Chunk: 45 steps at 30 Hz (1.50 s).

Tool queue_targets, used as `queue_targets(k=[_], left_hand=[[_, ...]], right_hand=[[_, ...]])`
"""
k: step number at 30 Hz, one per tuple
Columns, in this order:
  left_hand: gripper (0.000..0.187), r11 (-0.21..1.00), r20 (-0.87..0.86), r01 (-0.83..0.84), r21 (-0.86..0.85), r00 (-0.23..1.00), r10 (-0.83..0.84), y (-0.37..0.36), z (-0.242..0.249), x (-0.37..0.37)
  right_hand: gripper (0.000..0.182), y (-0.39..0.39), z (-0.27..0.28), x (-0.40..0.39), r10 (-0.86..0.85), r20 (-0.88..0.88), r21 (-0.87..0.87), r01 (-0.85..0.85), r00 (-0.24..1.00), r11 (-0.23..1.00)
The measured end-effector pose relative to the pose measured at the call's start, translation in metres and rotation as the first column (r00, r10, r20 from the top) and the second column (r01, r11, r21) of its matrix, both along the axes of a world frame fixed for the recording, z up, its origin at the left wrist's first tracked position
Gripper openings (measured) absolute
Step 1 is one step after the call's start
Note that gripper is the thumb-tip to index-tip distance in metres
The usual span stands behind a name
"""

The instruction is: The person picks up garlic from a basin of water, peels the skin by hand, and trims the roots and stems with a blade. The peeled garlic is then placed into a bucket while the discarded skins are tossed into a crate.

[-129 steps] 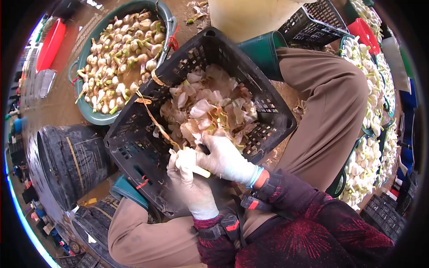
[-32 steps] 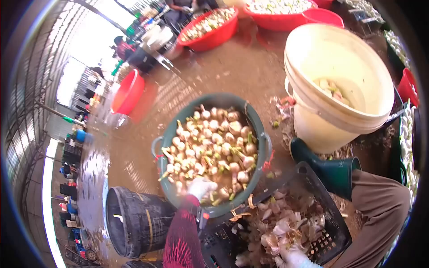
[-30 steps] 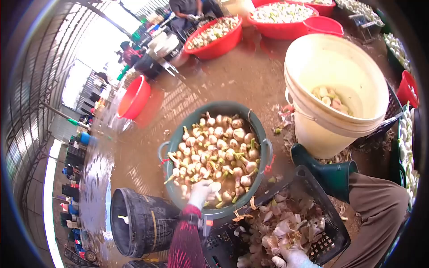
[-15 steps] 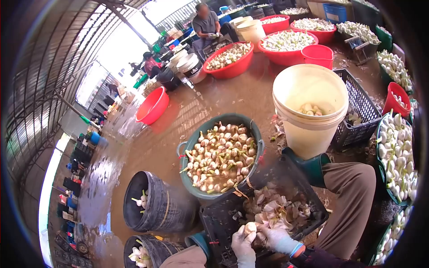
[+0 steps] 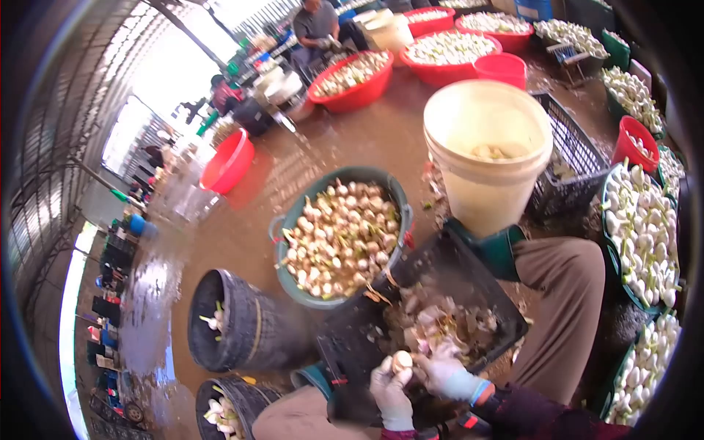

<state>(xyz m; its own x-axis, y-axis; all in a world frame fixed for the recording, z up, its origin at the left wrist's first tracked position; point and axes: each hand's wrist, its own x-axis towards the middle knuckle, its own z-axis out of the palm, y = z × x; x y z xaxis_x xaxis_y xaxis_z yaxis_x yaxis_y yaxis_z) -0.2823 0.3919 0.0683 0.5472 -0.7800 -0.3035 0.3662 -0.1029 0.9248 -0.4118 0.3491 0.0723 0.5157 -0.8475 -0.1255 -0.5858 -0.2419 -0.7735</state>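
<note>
In gloves, both hands are close together over the near side of a black crate (image 5: 506,290) of loose papery garlic skins (image 5: 440,323). My left hand (image 5: 392,396) is closed round a garlic bulb (image 5: 402,360), whose pale rounded top shows above the fingers. My right hand (image 5: 449,377) is beside the bulb with its fingers bent and pressed together at its right side. Whatever lies between those fingers is hidden. Beyond the crate stands a green tub (image 5: 282,253) full of unpeeled garlic bulbs (image 5: 341,238).
Two black buckets (image 5: 253,323) with some garlic stand at left. A cream bucket (image 5: 480,187) and a black basket (image 5: 568,139) are at front right. Tubs of white garlic (image 5: 645,227) line the right side. Another person (image 5: 317,33) sits behind red basins (image 5: 359,92).
The view has shifted, so the surroundings sit higher and further left. My left hand still holds the garlic bulb, with the right hand beside it.
</note>
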Motion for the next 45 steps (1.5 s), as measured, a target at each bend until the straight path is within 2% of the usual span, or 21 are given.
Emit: queue_targets(k=[1, 3, 5, 7, 10, 11, 15, 18, 19, 22, 23, 25, 26, 27, 29, 32, 35, 36, 40, 43, 45], left_hand=[[0.039, 0.999, 0.010, 0.022, 0.023, 1.000, -0.022, -0.001, 0.010, -0.001], [0.038, 0.996, 0.030, -0.001, 0.091, 1.000, -0.002, -0.004, 0.013, 0.002], [0.035, 0.998, 0.009, 0.066, 0.002, 0.998, -0.066, 0.000, 0.015, 0.006], [0.033, 0.997, -0.218, 0.068, 0.034, 0.974, -0.059, 0.004, 0.015, 0.012], [0.031, 0.998, -0.324, 0.062, 0.021, 0.945, -0.052, 0.002, 0.006, 0.021], [0.030, 0.996, -0.332, 0.083, 0.026, 0.940, -0.070, 0.001, 0.006, 0.022], [0.032, 0.994, -0.325, 0.090, 0.063, 0.944, -0.065, -0.007, 0.009, 0.007], [0.034, 0.979, -0.275, 0.175, 0.107, 0.951, -0.140, 0.000, -0.003, 0.019], [0.035, 0.964, -0.314, 0.258, 0.060, 0.922, -0.227, -0.002, -0.003, 0.020], [0.041, 0.943, -0.206, 0.333, -0.011, 0.922, -0.328, -0.007, 0.013, 0.015], [0.045, 0.931, -0.195, 0.366, -0.011, 0.912, -0.361, -0.012, 0.015, 0.016], [0.052, 0.929, -0.062, 0.346, 0.129, 0.938, -0.341, -0.008, 0.006, 0.022], [0.052, 0.921, -0.012, 0.342, 0.186, 0.938, -0.346, -0.009, 0.006, 0.023], [0.052, 0.910, 0.035, 0.337, 0.242, 0.934, -0.356, -0.007, 0.006, 0.023], [0.046, 0.935, 0.046, 0.319, 0.157, 0.943, -0.330, -0.006, -0.003, 0.021], [0.043, 0.951, -0.008, 0.283, 0.128, 0.959, -0.285, -0.006, -0.006, 0.018], [0.043, 0.988, -0.338, 0.144, 0.058, 0.934, -0.116, -0.002, 0.004, 0.021], [0.042, 0.985, -0.409, 0.155, -0.070, 0.896, -0.170, 0.004, -0.005, 0.029], [0.042, 0.916, -0.694, 0.072, -0.394, 0.630, -0.348, -0.002, -0.001, 0.028], [0.040, 0.959, -0.569, 0.010, -0.283, 0.804, -0.176, 0.000, 0.002, 0.017], [0.036, 0.987, -0.400, 0.048, -0.154, 0.910, -0.107, -0.002, 0.007, 0.007]], right_hand=[[0.032, 0.002, -0.008, 0.002, -0.040, -0.021, -0.210, 0.035, 0.999, 0.977], [0.027, 0.000, -0.030, 0.007, -0.041, 0.309, -0.036, 0.054, 0.950, 0.998], [0.023, -0.005, -0.040, 0.000, 0.109, 0.341, -0.273, -0.012, 0.934, 0.962], [0.025, -0.023, -0.032, -0.014, -0.041, 0.300, 0.259, -0.040, 0.953, 0.965], [0.034, -0.033, 0.005, -0.030, -0.085, 0.140, 0.014, 0.084, 0.986, 0.996], [0.034, -0.030, -0.002, -0.023, -0.103, 0.288, -0.136, 0.147, 0.952, 0.980], [0.031, -0.026, -0.007, -0.007, -0.011, 0.165, -0.069, 0.023, 0.986, 0.997], [0.025, -0.027, -0.017, -0.009, -0.059, 0.257, 0.161, 0.018, 0.965, 0.987], [0.029, -0.034, -0.022, -0.014, -0.112, 0.314, 0.515, -0.070, 0.943, 0.854], [0.037, -0.034, -0.027, -0.018, -0.285, 0.472, 0.684, -0.142, 0.834, 0.716], [0.038, -0.033, -0.032, -0.014, -0.133, 0.457, 0.273, 0.003, 0.880, 0.962], [0.041, -0.022, -0.050, -0.006, -0.032, 0.299, 0.074, 0.010, 0.954, 0.997], [0.041, -0.029, -0.025, -0.010, -0.161, 0.331, 0.591, -0.071, 0.930, 0.803], [0.042, -0.035, -0.011, -0.014, -0.248, 0.355, 0.746, -0.113, 0.901, 0.656], [0.034, -0.035, -0.022, -0.012, -0.231, 0.339, 0.600, -0.021, 0.912, 0.800], [0.032, -0.016, -0.029, 0.005, -0.147, 0.120, 0.022, 0.145, 0.982, 0.989], [0.030, -0.025, -0.025, 0.003, -0.284, 0.213, 0.205, 0.241, 0.935, 0.949], [0.026, -0.028, -0.018, -0.003, -0.332, -0.014, 0.241, 0.325, 0.943, 0.914], [0.023, -0.020, -0.019, -0.023, -0.284, -0.046, -0.160, 0.273, 0.958, 0.948], [0.029, -0.020, -0.003, -0.026, -0.329, 0.012, -0.125, 0.327, 0.944, 0.937], [0.037, -0.023, 0.000, -0.016, -0.203, 0.447, 0.292, 0.072, 0.871, 0.954]])
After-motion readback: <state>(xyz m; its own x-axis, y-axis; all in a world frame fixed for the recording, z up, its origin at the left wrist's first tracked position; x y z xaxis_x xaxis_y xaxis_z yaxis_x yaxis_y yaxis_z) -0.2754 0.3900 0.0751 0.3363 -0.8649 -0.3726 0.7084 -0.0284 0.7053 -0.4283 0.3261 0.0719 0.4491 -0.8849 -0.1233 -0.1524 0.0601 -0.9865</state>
